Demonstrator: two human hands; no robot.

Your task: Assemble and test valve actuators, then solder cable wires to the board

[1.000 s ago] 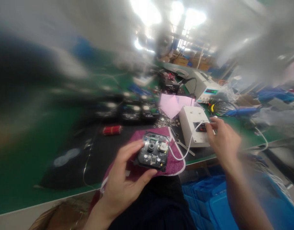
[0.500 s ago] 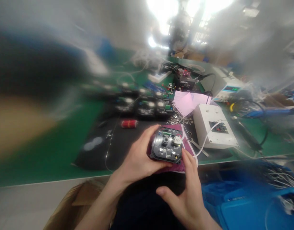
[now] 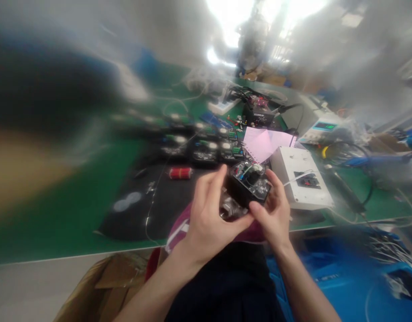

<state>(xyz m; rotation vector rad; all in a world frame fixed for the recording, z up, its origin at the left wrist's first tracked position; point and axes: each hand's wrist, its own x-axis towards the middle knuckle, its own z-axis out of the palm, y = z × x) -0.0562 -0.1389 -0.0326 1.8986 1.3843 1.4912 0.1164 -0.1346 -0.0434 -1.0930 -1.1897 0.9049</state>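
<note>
left hand (image 3: 210,217), right hand (image 3: 275,217): both gripping module (image 3: 250,182) | likely light, stiff, fragile on top | best held by edges

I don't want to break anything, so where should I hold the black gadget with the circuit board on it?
Hold the black gadget by its outer edges, probably best from left and right, where the left hand and right hand are. Parts stick up from its face, so fingers there might bump them.
</note>
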